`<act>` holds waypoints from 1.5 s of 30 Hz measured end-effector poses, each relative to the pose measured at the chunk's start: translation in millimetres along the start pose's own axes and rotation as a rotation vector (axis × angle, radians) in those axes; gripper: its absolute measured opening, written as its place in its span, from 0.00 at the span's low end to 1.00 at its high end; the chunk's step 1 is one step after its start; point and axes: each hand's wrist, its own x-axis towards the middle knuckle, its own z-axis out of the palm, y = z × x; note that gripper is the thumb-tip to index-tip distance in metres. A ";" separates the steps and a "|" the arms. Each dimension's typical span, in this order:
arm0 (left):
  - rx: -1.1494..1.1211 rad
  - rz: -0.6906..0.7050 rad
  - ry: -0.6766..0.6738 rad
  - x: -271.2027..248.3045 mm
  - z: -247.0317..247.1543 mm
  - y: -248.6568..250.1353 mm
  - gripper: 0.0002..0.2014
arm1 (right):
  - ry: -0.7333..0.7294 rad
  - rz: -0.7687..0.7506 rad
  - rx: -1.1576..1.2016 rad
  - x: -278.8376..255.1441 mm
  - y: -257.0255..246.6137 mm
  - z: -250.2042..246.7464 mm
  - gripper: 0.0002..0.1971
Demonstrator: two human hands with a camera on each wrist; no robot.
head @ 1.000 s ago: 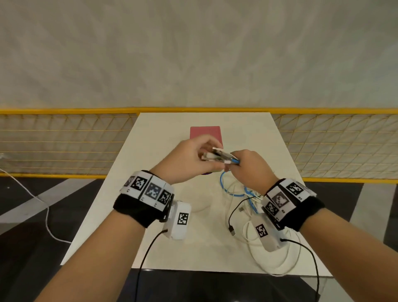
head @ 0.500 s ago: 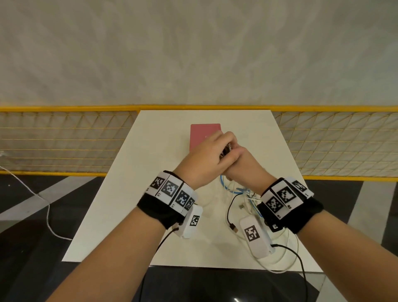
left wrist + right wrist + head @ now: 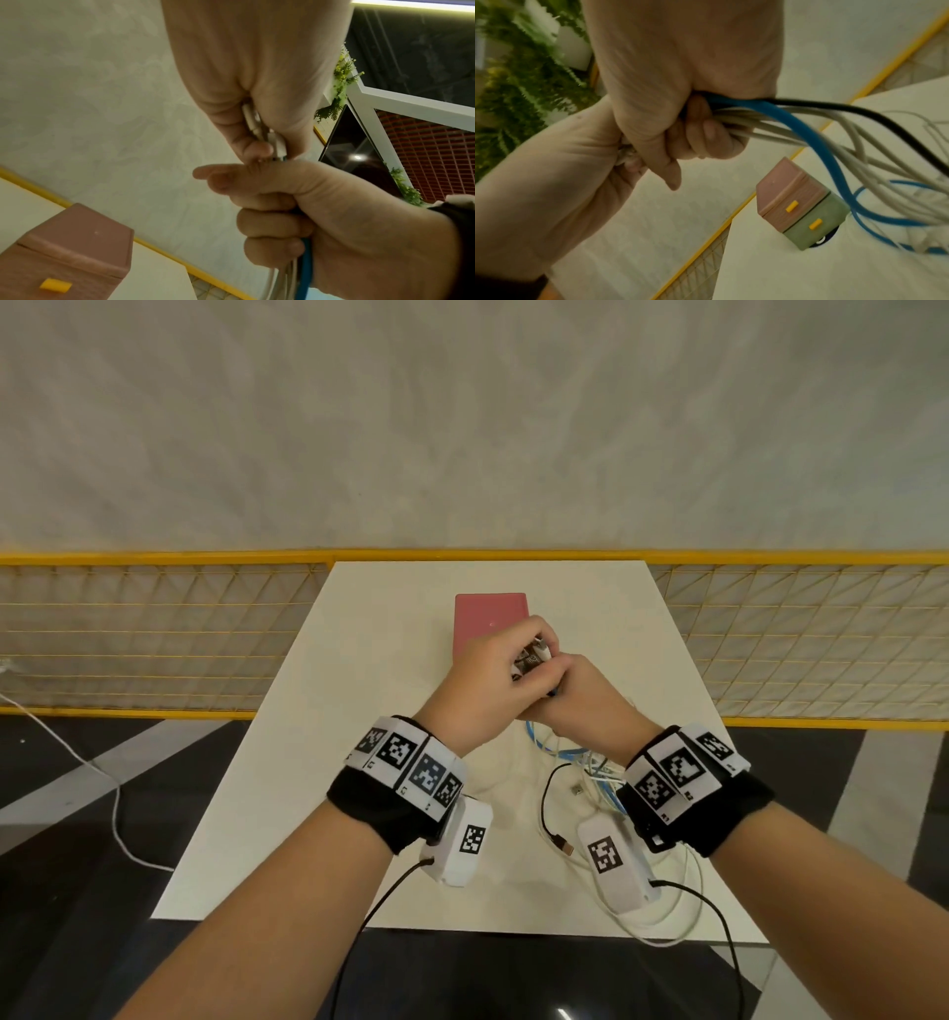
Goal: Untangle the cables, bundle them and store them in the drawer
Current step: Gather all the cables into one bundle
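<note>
No words, numbers or brand names can be read anywhere; the black-and-white square markers (image 3: 395, 748) on the wristbands (image 3: 683, 775), at six o'clock, carry patterns only.

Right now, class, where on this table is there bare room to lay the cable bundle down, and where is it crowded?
Bare: the table's left half, bordered by its left edge, the pink drawer box and the left hand; also the far right corner beside the box. Crowded: the near right, under the right hand, where loose cables sprawl to the front edge.
</note>
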 end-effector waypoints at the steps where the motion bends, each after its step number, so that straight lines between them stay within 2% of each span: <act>1: -0.021 -0.025 0.038 0.0 0.0 -0.1 0.05 | 0.012 -0.007 -0.027 0.0 1.6 0.3 0.15; 4: -0.074 -0.152 0.202 2.8 -8.5 -10.1 0.06 | -0.039 -0.007 -0.220 -4.7 10.5 -4.6 0.10; 7: -0.094 -0.328 0.185 3.5 -19.5 -28.9 0.06 | -0.113 -0.002 -0.381 -11.1 17.2 -14.8 0.12; 8: -0.012 -0.317 0.181 1.3 -22.4 -33.5 0.07 | -0.134 -0.018 -0.440 -12.4 17.2 -17.2 0.11; 9: 0.096 -0.240 0.205 -1.3 -24.3 -34.8 0.10 | -0.154 -0.024 -0.500 -13.1 17.0 -19.3 0.11; 10: 0.181 -0.101 0.220 -3.3 -25.3 -31.4 0.15 | -0.173 -0.025 -0.552 -12.2 16.7 -20.9 0.12; 11: 0.239 0.045 0.171 -4.7 -24.3 -25.0 0.20 | -0.192 -0.029 -0.596 -10.7 16.4 -21.4 0.13; 12: 0.288 0.151 0.053 -6.0 -21.2 -18.2 0.26 | -0.219 -0.044 -0.625 -9.0 14.6 -21.1 0.13; 13: 0.351 0.199 -0.108 -6.8 -15.2 -12.2 0.33 | -0.253 -0.064 -0.633 -7.3 11.6 -19.8 0.12; 15: 0.485 0.125 -0.374 -7.6 -2.3 -6.3 0.45 | -0.305 -0.110 -0.615 -3.0 6.4 -16.7 0.07; 17: 0.521 0.017 -0.421 -5.0 4.7 -11.6 0.47 | -0.319 -0.125 -0.638 -0.5 2.8 -17.5 0.11; 18: 0.487 -0.028 -0.409 -3.4 5.3 -14.9 0.46 | -0.316 -0.119 -0.662 0.0 2.2 -19.9 0.14; 20: 0.429 -0.081 -0.384 -0.8 3.0 -18.4 0.42 | -0.311 -0.114 -0.656 -1.0 -1.3 -27.1 0.13; 23: 0.450 -0.083 -0.301 3.3 -11.5 -24.5 0.28 | -0.245 -0.106 -0.531 -4.0 -5.5 -42.0 0.16; 24: 0.423 -0.066 -0.253 4.2 -18.8 -27.0 0.22 | -0.209 -0.100 -0.516 -5.2 -2.2 -47.0 0.15; 26: 0.306 -0.035 -0.109 4.7 -33.2 -30.6 0.19 | -0.126 -0.066 -0.489 -8.0 12.7 -55.8 0.11; 28: 0.133 -0.050 0.069 6.2 -43.4 -28.8 0.13 | -0.056 -0.033 -0.437 -11.0 26.0 -57.3 0.13; 31: -0.080 -0.134 0.246 9.5 -32.5 -22.6 0.16 | 0.008 -0.040 -0.369 -10.7 27.1 -44.1 0.14; 34: -0.376 -0.312 0.264 8.0 -13.3 -13.7 0.22 | 0.055 -0.100 -0.352 -5.2 19.1 -26.8 0.13; 37: -0.460 -0.372 0.223 3.6 -0.2 -8.8 0.25 | 0.044 -0.111 -0.375 -1.5 16.0 -13.4 0.15; 39: -0.538 -0.411 0.233 1.7 4.7 -4.3 0.21 | 0.011 -0.114 -0.414 -0.7 15.4 -7.3 0.16; 42: -0.530 -0.454 0.277 1.0 10.3 -1.4 0.15 | -0.019 -0.127 -0.446 -0.5 15.7 -2.6 0.12; 45: -0.492 -0.446 0.281 2.0 11.2 -1.5 0.22 | -0.040 -0.154 -0.497 -1.0 12.2 1.3 0.08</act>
